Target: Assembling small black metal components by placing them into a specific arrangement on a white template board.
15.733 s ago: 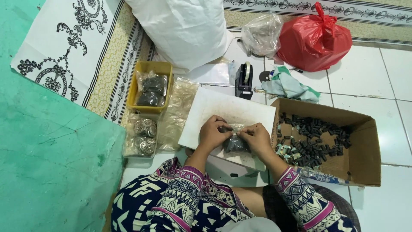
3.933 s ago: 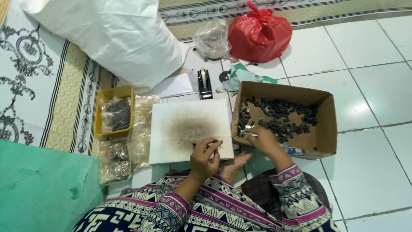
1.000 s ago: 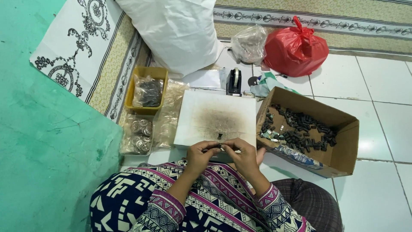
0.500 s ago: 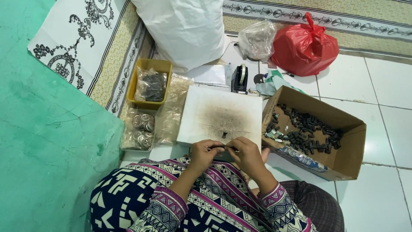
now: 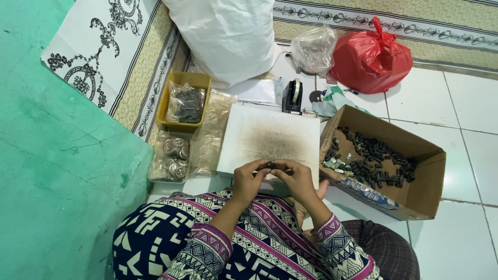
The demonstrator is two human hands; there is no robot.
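Far left: yellow tray point(image 5: 167, 99) holding one filled clear bag, with more filled clear bags point(image 5: 174, 155) just below on the floor, seemingly finished output. Centre: left hand point(image 5: 248, 180) and right hand point(image 5: 296, 179) pinched together on one small dark part point(image 5: 271, 166) over the near edge of the smudged white board point(image 5: 270, 140). Right: cardboard box point(image 5: 412, 192) well stocked with loose dark parts point(image 5: 371, 161); judged well short of complete.

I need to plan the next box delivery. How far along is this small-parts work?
Done: clear bags of metal pieces lie beside the yellow tray. In hand: left hand and right hand pinch one small dark part. Left: many dark parts remain in the cardboard box.
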